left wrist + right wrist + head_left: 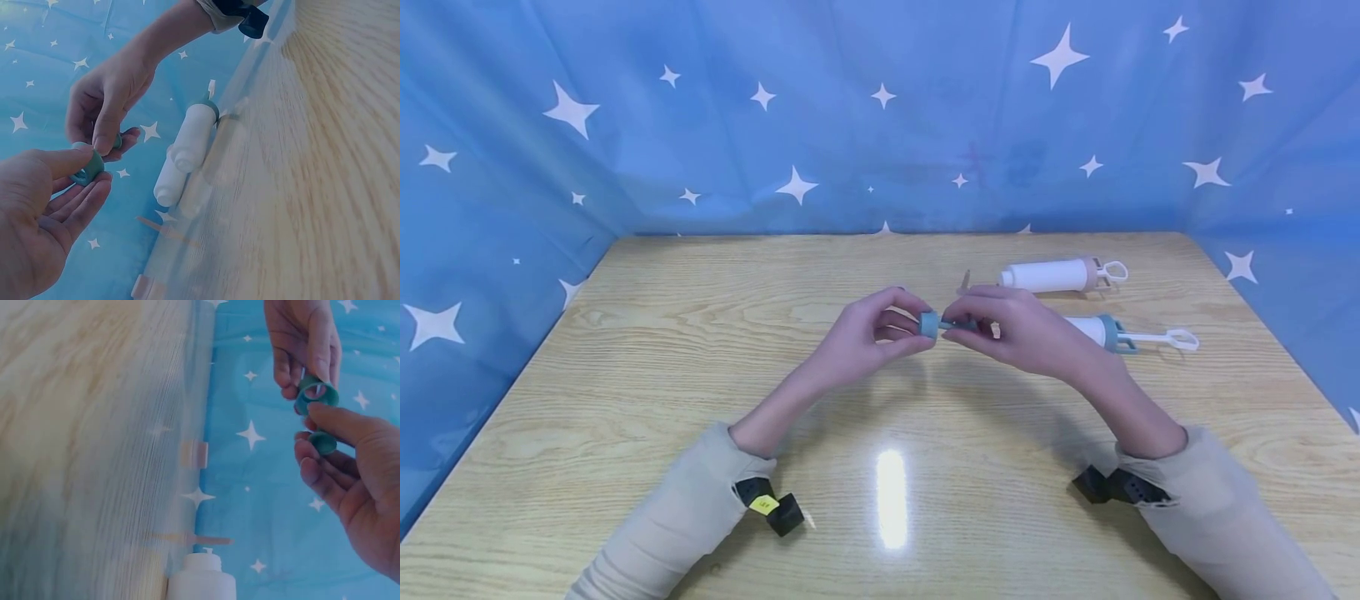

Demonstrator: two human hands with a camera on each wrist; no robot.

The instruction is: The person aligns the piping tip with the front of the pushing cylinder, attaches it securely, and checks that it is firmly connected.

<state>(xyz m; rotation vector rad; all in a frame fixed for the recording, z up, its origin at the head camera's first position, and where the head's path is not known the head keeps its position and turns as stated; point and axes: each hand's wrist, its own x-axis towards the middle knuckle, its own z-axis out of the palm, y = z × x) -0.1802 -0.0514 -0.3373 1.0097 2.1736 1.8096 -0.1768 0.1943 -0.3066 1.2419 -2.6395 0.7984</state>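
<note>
left hand: thumb and fingers pinched on teal ring, gripped by its outside, probably to leave the open end free.
teal ring: held up above table, between both hands; hollow, inside too dim to make out.
right hand: just right of teal ring, fingertips clamped on small teal piece; contact with ring, can't tell.
small teal piece: right of teal ring, round end facing away; thin part aimed at ring, likely held so to line the two up.
teal-collared tube: right of teal ring, lying flat, partly behind right hand; handle drawn well out, pointing away from ring. White opaque body, contents can't tell.
pink-collared tube: right of and beyond teal ring, lying flat, nozzle end towards ring's side; handle further in. Contents can't tell either. Pair looks parked aside to keep the working spot free.
thin brown piece: beyond teal ring, slightly right.
pink piece: beyond teal ring, shown by wrist views only.
table: wood, under teal ring.
starry cloth: behind everything, beyond teal ring.
</note>
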